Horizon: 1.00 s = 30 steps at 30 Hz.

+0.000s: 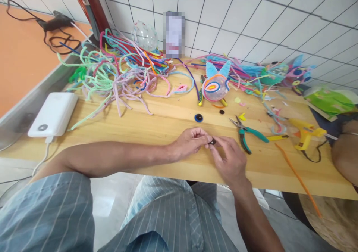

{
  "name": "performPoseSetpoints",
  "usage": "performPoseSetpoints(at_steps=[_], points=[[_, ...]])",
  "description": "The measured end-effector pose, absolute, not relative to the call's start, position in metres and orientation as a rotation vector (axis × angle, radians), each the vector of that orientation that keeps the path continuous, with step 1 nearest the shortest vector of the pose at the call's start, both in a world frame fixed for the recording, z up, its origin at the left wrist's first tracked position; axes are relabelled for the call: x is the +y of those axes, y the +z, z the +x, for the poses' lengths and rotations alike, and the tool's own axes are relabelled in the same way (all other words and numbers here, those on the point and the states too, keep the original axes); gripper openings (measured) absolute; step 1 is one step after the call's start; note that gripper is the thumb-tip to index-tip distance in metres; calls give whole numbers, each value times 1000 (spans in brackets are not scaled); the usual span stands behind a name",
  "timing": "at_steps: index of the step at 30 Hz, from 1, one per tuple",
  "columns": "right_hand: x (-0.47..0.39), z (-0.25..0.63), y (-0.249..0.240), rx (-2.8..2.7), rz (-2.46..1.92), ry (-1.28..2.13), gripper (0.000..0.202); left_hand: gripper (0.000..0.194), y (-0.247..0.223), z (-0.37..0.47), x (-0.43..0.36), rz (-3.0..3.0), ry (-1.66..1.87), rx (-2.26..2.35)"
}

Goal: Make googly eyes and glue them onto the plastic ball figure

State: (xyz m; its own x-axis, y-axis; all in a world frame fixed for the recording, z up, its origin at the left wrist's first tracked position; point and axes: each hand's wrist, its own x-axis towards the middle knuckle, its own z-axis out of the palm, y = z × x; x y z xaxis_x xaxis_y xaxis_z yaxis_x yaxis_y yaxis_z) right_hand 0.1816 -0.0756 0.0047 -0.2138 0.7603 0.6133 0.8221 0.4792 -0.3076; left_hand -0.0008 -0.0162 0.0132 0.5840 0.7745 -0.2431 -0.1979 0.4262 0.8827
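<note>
Near the table's front edge, my left hand (192, 142) and my right hand (229, 156) meet with fingertips pinched on a small black disc (213, 141). Its exact kind is partly hidden by the fingers. Just beyond them lies a round black eye with a blue rim (198, 118), and a second small black disc (222, 112) rests to its right. Pliers with teal handles (246, 134) lie jaws apart beside my right hand. Farther back stands a clear ball (219, 89) with blue fuzzy ears and coiled pipe-cleaner rings on it.
Pipe cleaners (112, 69) heap at the back left, near a white power bank (53, 114). A yellow glue gun (304, 132), a yellow cutter (276, 137) and an orange pipe cleaner (299, 181) lie right. A phone (173, 35) leans on the tiled wall. Another person's arm (346, 155) reaches in at right.
</note>
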Motion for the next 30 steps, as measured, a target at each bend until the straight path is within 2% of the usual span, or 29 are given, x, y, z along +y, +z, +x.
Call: performPoseSetpoints(at_steps=[7, 17, 23, 28, 30], points=[[-55, 211, 14, -2033, -1394, 31, 21, 35, 14, -4, -11, 1091, 741, 792], [-1, 225, 16, -2304, -1362, 86, 15, 42, 36, -10, 11, 1258, 829, 906], [8, 233, 15, -2385, -1316, 109, 18, 24, 23, -25, 44, 1768, 873, 1116], [1, 227, 11, -2403, -1273, 158, 15, 52, -2, -26, 62, 2253, 756, 1148], [-2, 227, 15, -2440, -1268, 158, 17, 48, -8, -23, 65, 2371, 734, 1134]])
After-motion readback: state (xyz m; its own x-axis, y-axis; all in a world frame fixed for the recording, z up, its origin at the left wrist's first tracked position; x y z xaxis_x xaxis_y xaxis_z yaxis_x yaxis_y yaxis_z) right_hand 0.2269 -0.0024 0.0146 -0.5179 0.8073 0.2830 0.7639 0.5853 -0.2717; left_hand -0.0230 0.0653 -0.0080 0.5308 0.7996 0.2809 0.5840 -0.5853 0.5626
